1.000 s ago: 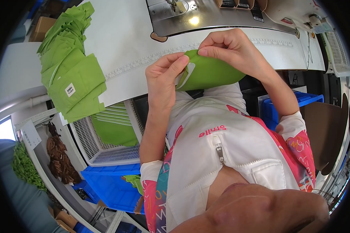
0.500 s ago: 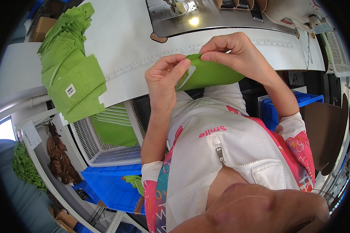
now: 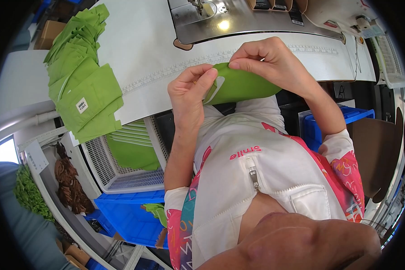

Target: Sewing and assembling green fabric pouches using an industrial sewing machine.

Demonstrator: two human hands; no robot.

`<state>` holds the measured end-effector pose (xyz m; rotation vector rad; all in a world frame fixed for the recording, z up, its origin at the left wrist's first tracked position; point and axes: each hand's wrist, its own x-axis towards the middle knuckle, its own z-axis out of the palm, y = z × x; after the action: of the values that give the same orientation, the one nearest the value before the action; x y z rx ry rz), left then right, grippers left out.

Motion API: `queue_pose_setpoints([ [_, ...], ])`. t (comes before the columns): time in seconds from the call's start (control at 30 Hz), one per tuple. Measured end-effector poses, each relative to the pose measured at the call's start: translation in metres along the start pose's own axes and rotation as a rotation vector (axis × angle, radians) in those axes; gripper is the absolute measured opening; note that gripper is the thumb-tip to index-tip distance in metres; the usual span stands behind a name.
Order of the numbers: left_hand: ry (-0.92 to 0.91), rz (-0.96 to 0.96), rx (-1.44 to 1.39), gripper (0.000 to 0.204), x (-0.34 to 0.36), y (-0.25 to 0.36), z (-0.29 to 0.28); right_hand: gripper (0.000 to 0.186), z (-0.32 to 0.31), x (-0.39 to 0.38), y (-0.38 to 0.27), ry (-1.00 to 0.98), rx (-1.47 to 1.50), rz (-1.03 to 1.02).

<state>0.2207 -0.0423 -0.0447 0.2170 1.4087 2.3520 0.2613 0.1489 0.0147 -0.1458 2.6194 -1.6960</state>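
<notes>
Both hands pinch the top edge of a green fabric piece [image 3: 243, 85] with a narrow white strip along its left side, held over my lap at the table's front edge. My left hand [image 3: 191, 96] grips its top left corner between thumb and index finger. My right hand [image 3: 267, 65] pinches the same edge a little to the right, other fingers curled. Beyond the fabric lies the white table [image 3: 144, 63] with a printed ruler [image 3: 315, 49]. A heap of green fabric pieces [image 3: 83, 76] lies on the table's left end.
A sewing machine [image 3: 256, 20] stands along the back. Below the table's left, a white plastic basket [image 3: 94, 157] holds green pieces, above a blue crate [image 3: 121, 216]. Another blue bin [image 3: 310, 128] is at right. Brown and green bundles [image 3: 67, 184] hang on a rack at far left.
Both hands and the fabric edge dropped slightly toward me between the earliest frame and the middle one. Since then they have barely moved; the grip still holds.
</notes>
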Motion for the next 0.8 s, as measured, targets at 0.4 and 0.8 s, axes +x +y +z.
queue_pose_setpoints([
  [0.4, 0.118, 0.021, -0.035, 0.016, -0.018, 0.006, -0.005, 0.011, 0.022, 0.014, -0.011, -0.07, -0.156, -0.292],
  [0.8, -0.104, 0.339, 1.51, 0.009, 0.023, 0.114, -0.027, 0.024, 0.096, 0.055, 0.021, 0.149, -0.247, -0.766],
])
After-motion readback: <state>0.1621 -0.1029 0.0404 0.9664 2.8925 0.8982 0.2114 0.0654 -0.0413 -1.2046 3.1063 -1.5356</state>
